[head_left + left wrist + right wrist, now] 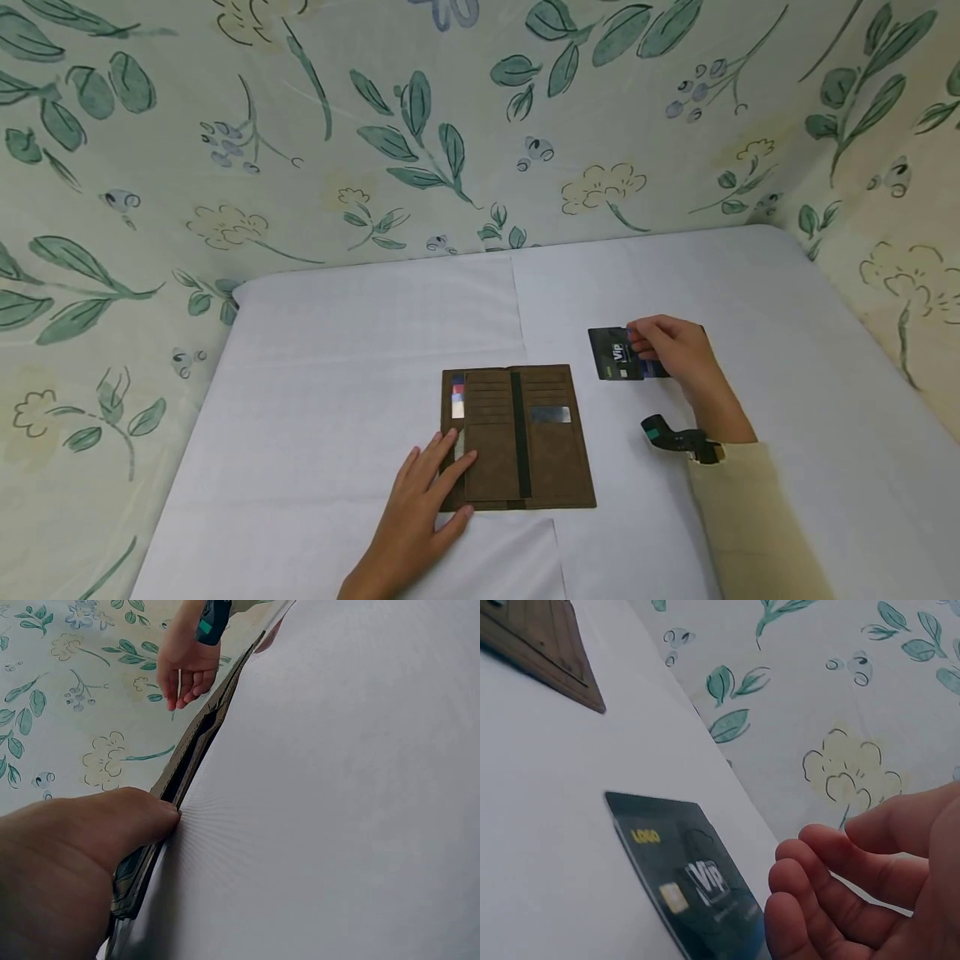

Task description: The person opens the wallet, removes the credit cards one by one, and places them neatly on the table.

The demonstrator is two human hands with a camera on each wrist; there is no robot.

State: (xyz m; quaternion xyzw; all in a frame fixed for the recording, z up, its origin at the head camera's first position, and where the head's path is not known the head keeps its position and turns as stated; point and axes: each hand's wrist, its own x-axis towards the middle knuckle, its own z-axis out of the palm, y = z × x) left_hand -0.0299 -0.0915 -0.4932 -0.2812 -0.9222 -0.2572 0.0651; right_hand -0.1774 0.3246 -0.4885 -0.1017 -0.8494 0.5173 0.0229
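A brown wallet (491, 467) lies spread open on the white-covered table. My left hand (420, 508) rests on its left edge with fingers extended, and the thumb touches the near edge, as the left wrist view also shows. A colourful card (457, 396) peeks out of the left pocket, and a silvery card (551, 414) shows in a right slot. Right of the wallet lies a black card (615, 354) marked "Vip", with a bluish card partly under my right hand (678, 354). In the right wrist view, the fingers (795, 892) curl loosely beside the black card, gripping nothing visible.
White cloth covers the table (360, 333), with a fold line running down its middle. Behind and at both sides hangs a leaf-and-flower patterned fabric (420, 167). A dark wrist strap (675, 435) sits on my right wrist.
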